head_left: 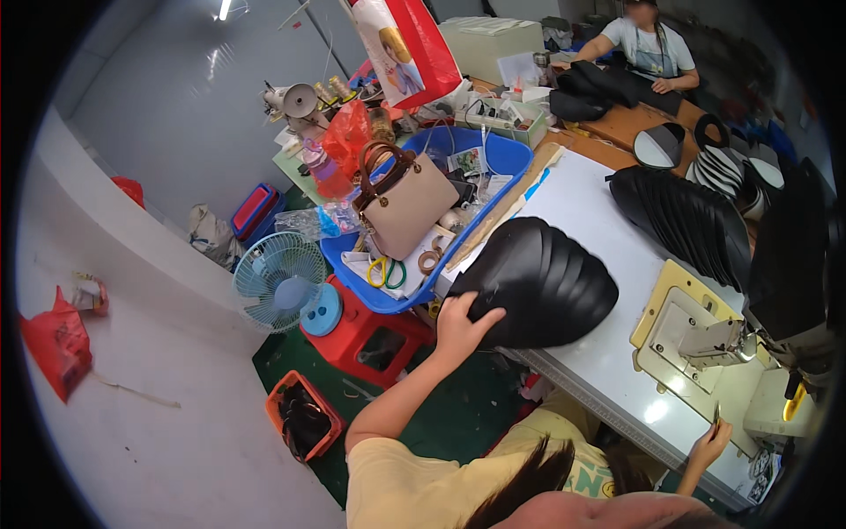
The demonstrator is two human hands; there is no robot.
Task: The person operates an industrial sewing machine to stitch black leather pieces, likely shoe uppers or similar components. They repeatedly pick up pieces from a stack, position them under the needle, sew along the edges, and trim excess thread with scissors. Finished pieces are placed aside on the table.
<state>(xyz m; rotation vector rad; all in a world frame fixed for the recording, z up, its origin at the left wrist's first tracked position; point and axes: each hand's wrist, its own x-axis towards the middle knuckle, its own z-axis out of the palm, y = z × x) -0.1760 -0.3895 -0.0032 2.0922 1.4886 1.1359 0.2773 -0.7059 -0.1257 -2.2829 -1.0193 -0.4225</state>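
My left hand [460, 328] grips the near left edge of a fanned stack of black leather-like panels [551, 286], its thumb resting on top. The stack has overlapping, rounded layers and lies at the left front of the white worktable [634, 375]. At the table's right front, my right hand [708, 445] is closed on a small thin tool [717, 413] that points upward; it is too small to tell its kind. Just beyond that hand stands a sewing machine [718, 344] with a yellow-edged bed plate.
Another fanned row of black panels [683, 225] lies farther back. A blue tub [511, 154] holds a beige handbag [410, 207] and scissors [386, 273]. A fan [280, 280], red stool [352, 339] and orange bin [304, 414] stand left. A co-worker [652, 53] sits behind.
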